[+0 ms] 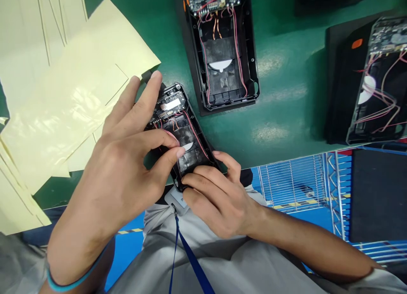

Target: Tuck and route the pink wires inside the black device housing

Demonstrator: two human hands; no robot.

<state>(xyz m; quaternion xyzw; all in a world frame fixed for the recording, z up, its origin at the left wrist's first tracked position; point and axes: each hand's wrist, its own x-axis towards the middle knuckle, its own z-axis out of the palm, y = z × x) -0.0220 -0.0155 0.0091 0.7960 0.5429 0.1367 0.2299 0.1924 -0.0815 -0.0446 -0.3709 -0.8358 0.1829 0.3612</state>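
- An open black case [192, 161] is held at a tilt at the near edge of the green bench [282, 86], between the two hands.
- By the right hand [219, 196], the lower end of this case is gripped, with the fingers curled round its corner and right side.
- The left hand [127, 158] is laid over the left side of the case; its thumb and forefinger are brought nearly together, a narrow gap at most, at the pink wires [171, 134] (whether a wire is pinched there cannot be told). Its other fingers are stretched past the upper end.
- Inside the case, a circuit board [171, 105] is seated at the upper end, and a white half-disc [188, 147] is seen just beside the left thumb.
- Beyond it, near but apart, a second open case [222, 82] is set on the bench, with its board, wires and white half-disc exposed.
- At the far right, a third case [340, 86] is placed, marked by an orange spot, with loose wires crossing its interior.
- On the left, pale yellow sheets [73, 90] are spread in overlapping layers.
- Below the bench edge, a blue lanyard [193, 260] and a partly covered badge [178, 199] are worn, and a wire rack [292, 179] is seen to the right.
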